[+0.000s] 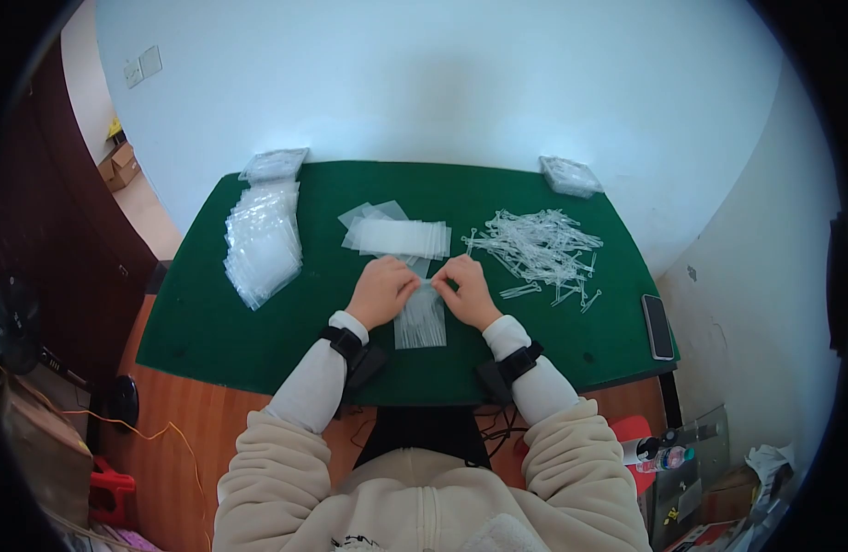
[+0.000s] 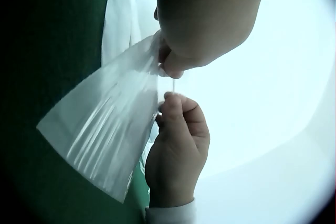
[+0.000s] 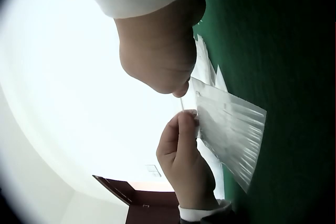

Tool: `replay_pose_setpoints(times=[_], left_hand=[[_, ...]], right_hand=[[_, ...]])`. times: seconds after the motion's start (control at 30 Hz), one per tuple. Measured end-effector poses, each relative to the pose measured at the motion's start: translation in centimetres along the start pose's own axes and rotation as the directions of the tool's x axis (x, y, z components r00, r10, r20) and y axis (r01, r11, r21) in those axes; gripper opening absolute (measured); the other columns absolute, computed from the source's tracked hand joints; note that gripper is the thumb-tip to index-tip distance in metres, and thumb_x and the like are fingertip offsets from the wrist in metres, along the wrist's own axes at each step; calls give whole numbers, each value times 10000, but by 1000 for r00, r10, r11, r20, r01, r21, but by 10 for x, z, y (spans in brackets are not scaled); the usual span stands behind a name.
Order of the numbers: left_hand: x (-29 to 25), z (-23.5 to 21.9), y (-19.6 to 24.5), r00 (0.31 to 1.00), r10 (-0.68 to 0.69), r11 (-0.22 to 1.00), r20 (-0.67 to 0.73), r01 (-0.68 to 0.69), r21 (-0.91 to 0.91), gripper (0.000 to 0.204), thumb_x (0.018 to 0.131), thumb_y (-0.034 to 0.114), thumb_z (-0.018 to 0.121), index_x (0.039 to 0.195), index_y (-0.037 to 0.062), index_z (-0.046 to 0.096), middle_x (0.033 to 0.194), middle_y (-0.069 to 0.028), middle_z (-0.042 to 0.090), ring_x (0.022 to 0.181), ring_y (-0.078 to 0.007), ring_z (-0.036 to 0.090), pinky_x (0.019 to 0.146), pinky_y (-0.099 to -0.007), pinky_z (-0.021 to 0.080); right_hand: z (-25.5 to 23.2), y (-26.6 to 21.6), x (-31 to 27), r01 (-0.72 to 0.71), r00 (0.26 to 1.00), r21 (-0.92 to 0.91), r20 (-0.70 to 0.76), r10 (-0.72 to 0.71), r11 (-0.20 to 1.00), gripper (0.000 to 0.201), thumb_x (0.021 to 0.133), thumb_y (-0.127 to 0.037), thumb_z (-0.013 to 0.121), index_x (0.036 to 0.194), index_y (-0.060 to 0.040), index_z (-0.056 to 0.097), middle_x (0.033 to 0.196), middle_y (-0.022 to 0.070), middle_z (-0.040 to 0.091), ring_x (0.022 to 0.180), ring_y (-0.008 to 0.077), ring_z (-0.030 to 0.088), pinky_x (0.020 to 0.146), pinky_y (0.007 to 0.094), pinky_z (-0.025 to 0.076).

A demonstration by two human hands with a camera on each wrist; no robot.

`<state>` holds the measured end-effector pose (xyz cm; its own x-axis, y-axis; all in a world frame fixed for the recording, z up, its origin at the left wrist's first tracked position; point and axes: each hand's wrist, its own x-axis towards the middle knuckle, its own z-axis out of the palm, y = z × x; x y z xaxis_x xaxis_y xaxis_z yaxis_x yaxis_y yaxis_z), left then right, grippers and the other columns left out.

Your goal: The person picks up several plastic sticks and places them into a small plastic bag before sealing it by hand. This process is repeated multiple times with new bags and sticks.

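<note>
Both hands pinch the top edge of a clear plastic bag point(image 1: 420, 322), which hangs toward the near side of the table. Long thin clear pieces fan out inside the bag point(image 2: 100, 129). My left hand point(image 1: 384, 290) grips the top edge at its left, thumb against fingers. At the right end of that edge, my right hand point(image 1: 467, 293) does the same, the fingertips of the two hands close together. In the right wrist view, a thin line of the bag's edge runs between my right hand point(image 3: 157, 50) and my left hand point(image 3: 189, 161).
Flat empty bags point(image 1: 396, 236) lie just beyond my hands on the green table point(image 1: 332, 189). To the right is a heap of loose clear ring-ended pieces point(image 1: 534, 244). Filled bags point(image 1: 263, 239) overlap at left. Packs stand at both back corners; a phone point(image 1: 657, 327) lies at the right edge.
</note>
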<state>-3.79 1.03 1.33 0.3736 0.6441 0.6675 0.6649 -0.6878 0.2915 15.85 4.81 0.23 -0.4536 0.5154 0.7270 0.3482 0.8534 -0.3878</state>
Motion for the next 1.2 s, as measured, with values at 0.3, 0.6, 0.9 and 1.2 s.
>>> replay_pose_setpoints(times=[0.3, 0.6, 0.9, 1.2], left_hand=[[-2, -7, -8, 976, -210, 968, 64, 216, -125, 118, 785, 155, 605, 750, 42, 606, 742, -99, 571, 737, -294, 546, 650, -382, 424], [16, 11, -4, 982, -54, 998, 179, 57, -10, 103, 795, 144, 600, 787, 47, 632, 744, -103, 565, 716, -291, 561, 631, -364, 439], [6, 11, -8, 984, -173, 974, 48, 178, -139, 104, 797, 137, 613, 770, 37, 621, 732, -101, 563, 692, -276, 562, 600, -348, 436], [7, 12, -10, 970, -232, 951, -77, 209, -227, 89, 803, 119, 611, 773, 36, 603, 740, -86, 570, 663, -254, 555, 571, -332, 426]], right_hand=[[3, 10, -5, -171, 985, -28, 23, 172, 985, 48, 740, -140, 637, 731, -111, 601, 744, 29, 578, 804, 247, 524, 744, 365, 363], [-4, 21, 4, -151, 972, 32, 185, 142, 988, 75, 752, -171, 645, 765, -99, 630, 787, 45, 619, 774, 252, 537, 716, 364, 392], [-8, 24, -2, -130, 988, 21, 92, 128, 991, 105, 761, -151, 657, 747, -55, 616, 713, 59, 584, 704, 229, 531, 653, 338, 412], [-7, 22, -1, -229, 972, 154, 94, 216, 961, 94, 754, -111, 657, 749, -30, 610, 714, 60, 571, 691, 208, 526, 626, 308, 421]])
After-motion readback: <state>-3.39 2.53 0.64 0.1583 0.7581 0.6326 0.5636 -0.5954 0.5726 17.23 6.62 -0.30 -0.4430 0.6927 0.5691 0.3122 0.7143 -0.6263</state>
